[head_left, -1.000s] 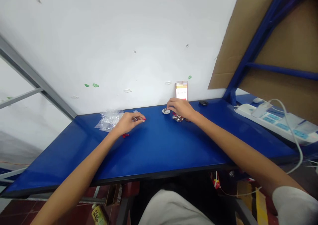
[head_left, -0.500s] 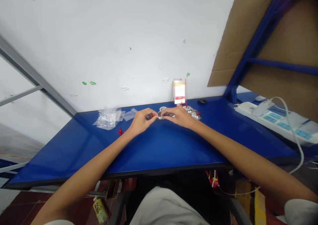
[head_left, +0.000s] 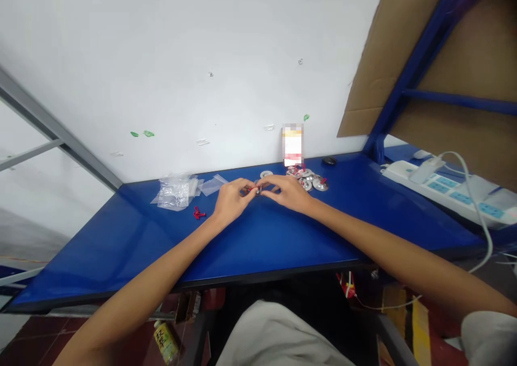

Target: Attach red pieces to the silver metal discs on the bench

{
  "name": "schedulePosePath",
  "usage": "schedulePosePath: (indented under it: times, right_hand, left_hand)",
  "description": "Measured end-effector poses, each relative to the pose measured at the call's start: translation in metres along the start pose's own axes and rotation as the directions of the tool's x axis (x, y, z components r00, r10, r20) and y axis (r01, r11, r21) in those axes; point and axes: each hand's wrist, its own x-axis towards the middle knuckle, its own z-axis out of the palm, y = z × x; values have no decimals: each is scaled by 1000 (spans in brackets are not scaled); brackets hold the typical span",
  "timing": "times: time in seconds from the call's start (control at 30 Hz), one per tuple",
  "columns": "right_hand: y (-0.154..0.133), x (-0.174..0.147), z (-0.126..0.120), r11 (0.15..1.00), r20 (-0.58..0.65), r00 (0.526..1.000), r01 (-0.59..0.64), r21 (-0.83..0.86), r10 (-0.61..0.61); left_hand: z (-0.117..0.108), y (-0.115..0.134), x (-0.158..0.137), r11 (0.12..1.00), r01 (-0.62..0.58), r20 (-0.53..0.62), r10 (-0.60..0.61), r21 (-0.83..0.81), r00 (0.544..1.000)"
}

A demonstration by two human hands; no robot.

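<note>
Both my hands meet over the back middle of the blue table, fingertips almost touching. My left hand (head_left: pixel 233 198) is closed, with its thumb and finger pinched on a bit of red cord (head_left: pixel 251 189). My right hand (head_left: pixel 287 191) pinches a small silvery metal disc (head_left: pixel 259 191) from the other side; fingers hide most of it. Just behind them lies a pale round disc (head_left: pixel 266 174). To the right of my right hand is a pile of silvery discs (head_left: pixel 309 177) with red cords. Several loose red cords (head_left: pixel 198 213) lie left of my left wrist.
Clear plastic bags (head_left: pixel 174 192) are heaped on the blue table (head_left: pixel 258 242) at the left. A lit phone-like panel (head_left: pixel 293 146) leans on the wall behind the discs, near a black oval object (head_left: pixel 329 161). A white power strip (head_left: pixel 448 191) with a cable lies at the right.
The disc has turned between my fingers and now shows more edge-on. My right hand has shifted slightly, so more of the disc pile shows. The view has moved a little.
</note>
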Motion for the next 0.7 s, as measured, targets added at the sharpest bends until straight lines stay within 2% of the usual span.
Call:
schedulePosePath:
  times: [0.13, 0.4, 0.57, 0.7]
  right_hand:
    - [-1, 0, 0, 999, -9, 999, -34, 23, 34]
    - [6, -3, 12, 996, -99, 994, -43, 80, 51]
    - [-3, 0, 10, 997, -163, 986, 51, 61, -40]
    - [-6, 1, 10, 996, -210, 975, 84, 27, -77]
  left_hand:
    - [2, 1, 1, 989, 72, 56, -65, -126, 996]
    - [3, 1, 1, 956, 205, 99, -188, -208, 977]
    - [1, -5, 4, 834, 229, 233, -125, -502, 964]
    - [3, -4, 3, 759, 284, 260, -157, -586, 953]
